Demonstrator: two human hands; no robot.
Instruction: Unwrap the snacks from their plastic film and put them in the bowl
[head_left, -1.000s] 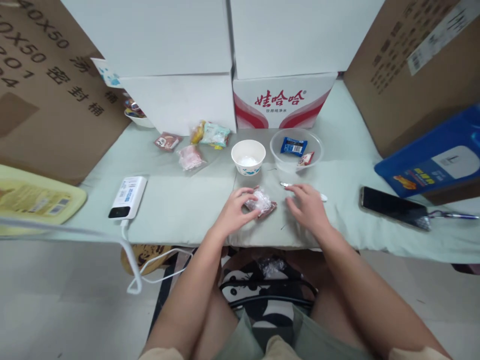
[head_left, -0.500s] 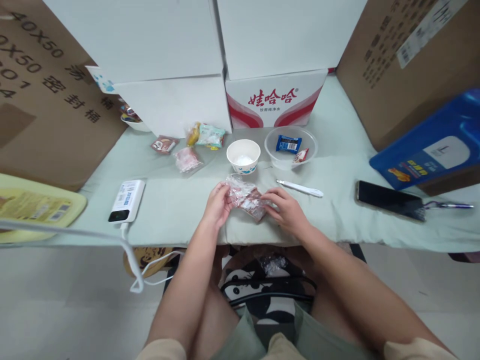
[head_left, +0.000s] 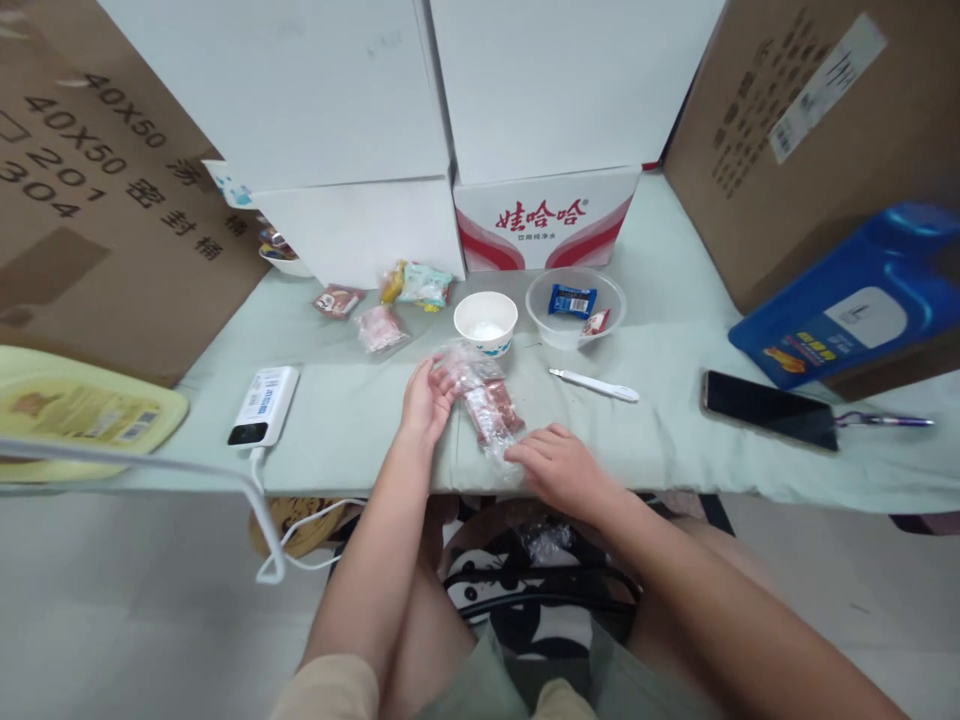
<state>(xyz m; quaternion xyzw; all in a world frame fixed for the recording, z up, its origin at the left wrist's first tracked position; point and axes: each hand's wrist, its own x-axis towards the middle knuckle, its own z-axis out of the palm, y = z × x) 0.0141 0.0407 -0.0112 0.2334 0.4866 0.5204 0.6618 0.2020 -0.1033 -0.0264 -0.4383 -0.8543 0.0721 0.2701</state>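
We count two hands, a left hand [head_left: 429,402] and a right hand [head_left: 559,466], and one reddish packet in clear film [head_left: 493,410] between them. Behind it we find one white paper bowl [head_left: 486,326] and one clear tub [head_left: 541,325] with two packets inside: one blue packet [head_left: 572,300], one red-and-white packet [head_left: 596,322]. We tally one white-handled knife [head_left: 596,385], one phone [head_left: 769,410], one pen [head_left: 892,421], one power bank [head_left: 264,405], one blue bottle [head_left: 847,300] and one yellow container [head_left: 90,410]. Around the desk [head_left: 352,420] we see four white cartons [head_left: 544,232] and two brown cartons [head_left: 757,130].
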